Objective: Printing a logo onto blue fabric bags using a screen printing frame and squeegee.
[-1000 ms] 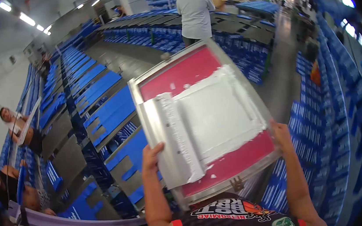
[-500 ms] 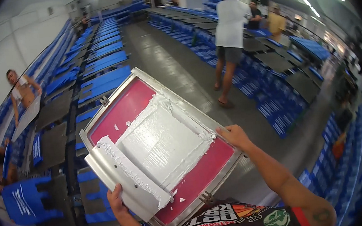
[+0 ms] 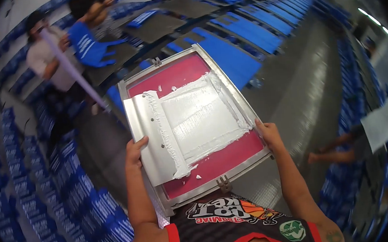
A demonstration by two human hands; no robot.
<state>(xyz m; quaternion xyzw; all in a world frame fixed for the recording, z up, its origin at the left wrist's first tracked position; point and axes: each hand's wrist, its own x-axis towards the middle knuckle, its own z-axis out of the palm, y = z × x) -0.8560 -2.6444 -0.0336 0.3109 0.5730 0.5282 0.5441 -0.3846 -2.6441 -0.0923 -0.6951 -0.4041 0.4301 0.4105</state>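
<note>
In front of my torso I carry a screen-printing frame (image 3: 230, 89) with metal sides and red mesh (image 3: 175, 75). Thick white ink (image 3: 200, 111) covers the middle of the mesh, ridged along its borders. A wide metal squeegee (image 3: 145, 126) lies along the frame's left side, ink caked on its inner edge. My left hand (image 3: 137, 152) is closed on the left side, its thumb over the squeegee's outer edge. My right hand (image 3: 270, 135) grips the right side with the thumb on top. Most of the fingers are hidden beneath.
Beyond the frame, blue bag-shaped pieces (image 3: 230, 60) lie on a long table. At the upper left a person (image 3: 43, 56) stands near a blue bag piece (image 3: 89, 46) and a pale purple strip (image 3: 73, 72). Racks of printed blue pieces (image 3: 81, 194) fill the left. Another person's arm (image 3: 335, 156) shows at right.
My view has swung left, so the table of blue pieces now lies ahead and to the right. The frame has turned more upright before me, still in both hands.
</note>
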